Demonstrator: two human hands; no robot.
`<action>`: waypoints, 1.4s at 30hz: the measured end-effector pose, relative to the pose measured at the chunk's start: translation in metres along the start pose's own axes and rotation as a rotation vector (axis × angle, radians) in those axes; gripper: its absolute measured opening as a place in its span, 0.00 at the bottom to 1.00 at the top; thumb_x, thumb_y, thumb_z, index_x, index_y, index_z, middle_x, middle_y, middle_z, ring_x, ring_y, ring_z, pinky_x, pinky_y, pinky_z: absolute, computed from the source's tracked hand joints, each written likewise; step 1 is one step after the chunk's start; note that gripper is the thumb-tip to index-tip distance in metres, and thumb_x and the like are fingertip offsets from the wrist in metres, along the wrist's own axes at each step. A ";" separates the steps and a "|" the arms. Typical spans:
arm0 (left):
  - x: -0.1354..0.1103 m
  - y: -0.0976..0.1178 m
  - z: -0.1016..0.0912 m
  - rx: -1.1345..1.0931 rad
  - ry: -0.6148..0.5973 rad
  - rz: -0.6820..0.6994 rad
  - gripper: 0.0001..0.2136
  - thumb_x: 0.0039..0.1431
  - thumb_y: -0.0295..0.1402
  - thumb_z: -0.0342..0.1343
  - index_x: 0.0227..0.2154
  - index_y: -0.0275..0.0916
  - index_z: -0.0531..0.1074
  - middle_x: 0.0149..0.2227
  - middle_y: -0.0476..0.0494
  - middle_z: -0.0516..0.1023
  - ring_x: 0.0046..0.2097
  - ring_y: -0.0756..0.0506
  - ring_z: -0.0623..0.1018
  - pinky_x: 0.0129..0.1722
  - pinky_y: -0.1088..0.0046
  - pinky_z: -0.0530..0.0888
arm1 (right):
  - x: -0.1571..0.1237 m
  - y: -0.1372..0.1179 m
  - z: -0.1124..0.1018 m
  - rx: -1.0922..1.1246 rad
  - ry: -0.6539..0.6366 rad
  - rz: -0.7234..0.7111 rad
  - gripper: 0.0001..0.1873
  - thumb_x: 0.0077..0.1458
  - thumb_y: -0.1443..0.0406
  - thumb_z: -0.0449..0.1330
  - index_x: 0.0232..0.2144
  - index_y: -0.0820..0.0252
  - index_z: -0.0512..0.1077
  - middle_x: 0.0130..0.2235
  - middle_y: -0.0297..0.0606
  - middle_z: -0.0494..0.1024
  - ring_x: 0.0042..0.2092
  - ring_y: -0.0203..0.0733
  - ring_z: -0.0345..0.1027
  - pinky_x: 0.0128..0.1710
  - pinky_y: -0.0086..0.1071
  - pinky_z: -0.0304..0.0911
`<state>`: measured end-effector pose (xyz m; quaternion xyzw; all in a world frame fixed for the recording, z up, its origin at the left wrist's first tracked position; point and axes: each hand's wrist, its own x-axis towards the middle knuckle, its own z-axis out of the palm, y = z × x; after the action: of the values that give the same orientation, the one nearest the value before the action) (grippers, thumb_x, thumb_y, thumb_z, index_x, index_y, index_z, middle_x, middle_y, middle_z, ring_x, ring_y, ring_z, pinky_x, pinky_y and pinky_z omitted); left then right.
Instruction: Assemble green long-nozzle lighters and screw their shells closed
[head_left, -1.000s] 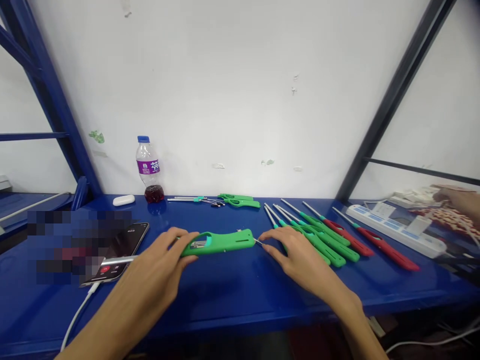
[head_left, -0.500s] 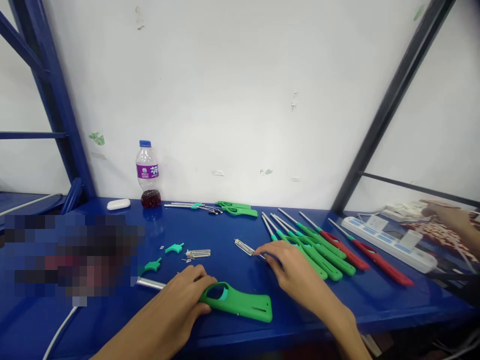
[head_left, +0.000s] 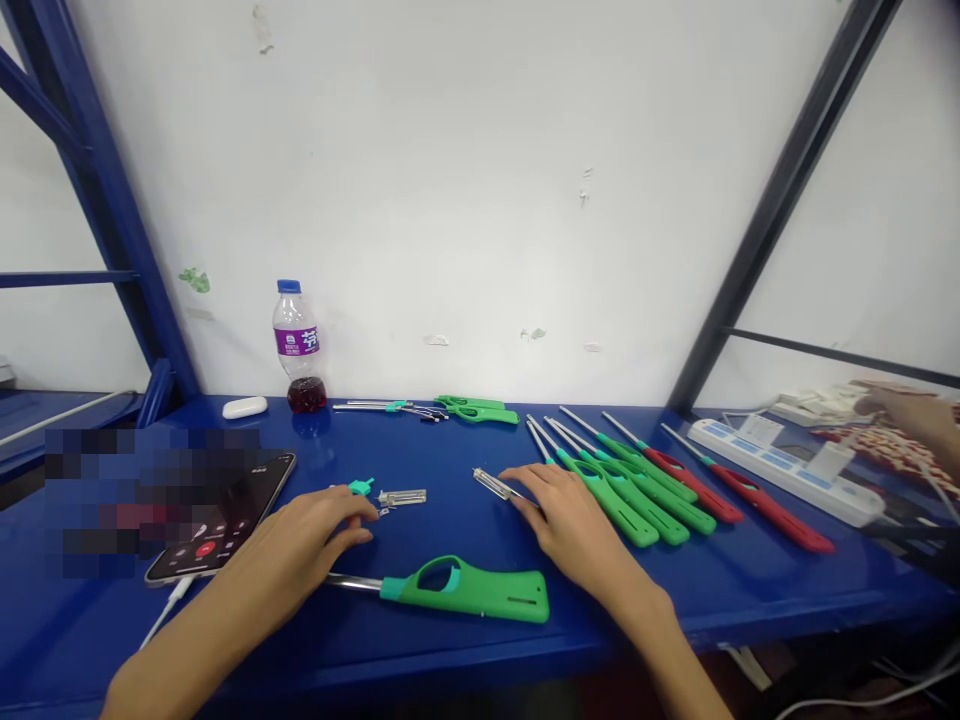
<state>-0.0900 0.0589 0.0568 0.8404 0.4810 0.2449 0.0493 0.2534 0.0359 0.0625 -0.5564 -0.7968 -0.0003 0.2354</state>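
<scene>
A green gas lighter [head_left: 487,590] with a metal tube lies at the front of the blue table, touched by neither hand along its handle. My left hand [head_left: 319,525] hovers past its tube end, thumb and fingers apart, beside a teal trigger piece [head_left: 361,486]. What lies under its fingers is hidden. Close by rests a clear fuel tank [head_left: 405,497] with small bits around it. My right hand [head_left: 559,505] pinches the near end of a second clear fuel tank [head_left: 491,484], which points up and left on the table.
Several green and red lighters [head_left: 630,485] lie in a row at right, near a white power strip [head_left: 784,470]. Green shells [head_left: 484,413] and metal tubes [head_left: 375,406] lie along the wall. At left are a bottle [head_left: 304,350], a white case [head_left: 244,407] and a phone [head_left: 232,510].
My left hand has let go of the green lighter and moved left and up to the teal pieces, covering the nearer one. My right hand stays at the fuel tank.
</scene>
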 end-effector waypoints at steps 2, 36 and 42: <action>0.003 0.004 0.001 -0.016 -0.039 -0.035 0.12 0.66 0.40 0.53 0.41 0.48 0.82 0.42 0.46 0.85 0.44 0.38 0.83 0.43 0.67 0.76 | -0.001 0.009 -0.006 -0.024 0.010 0.029 0.18 0.72 0.69 0.51 0.55 0.53 0.76 0.52 0.42 0.82 0.53 0.52 0.74 0.55 0.46 0.64; 0.002 0.095 0.022 -0.212 0.217 0.264 0.17 0.76 0.47 0.48 0.37 0.50 0.79 0.32 0.59 0.85 0.30 0.50 0.85 0.31 0.85 0.77 | -0.042 0.012 -0.105 0.198 0.591 0.373 0.11 0.61 0.52 0.68 0.39 0.51 0.79 0.31 0.31 0.83 0.37 0.46 0.78 0.38 0.36 0.65; -0.009 0.103 0.044 -0.231 0.228 0.330 0.12 0.75 0.44 0.51 0.45 0.51 0.79 0.40 0.56 0.87 0.38 0.48 0.87 0.42 0.82 0.81 | -0.045 0.015 -0.114 0.487 0.761 0.366 0.10 0.57 0.55 0.72 0.32 0.54 0.83 0.33 0.34 0.84 0.37 0.43 0.77 0.36 0.32 0.68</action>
<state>0.0071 0.0033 0.0477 0.8634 0.3082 0.3964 0.0497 0.3215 -0.0283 0.1435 -0.5767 -0.5200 0.0241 0.6296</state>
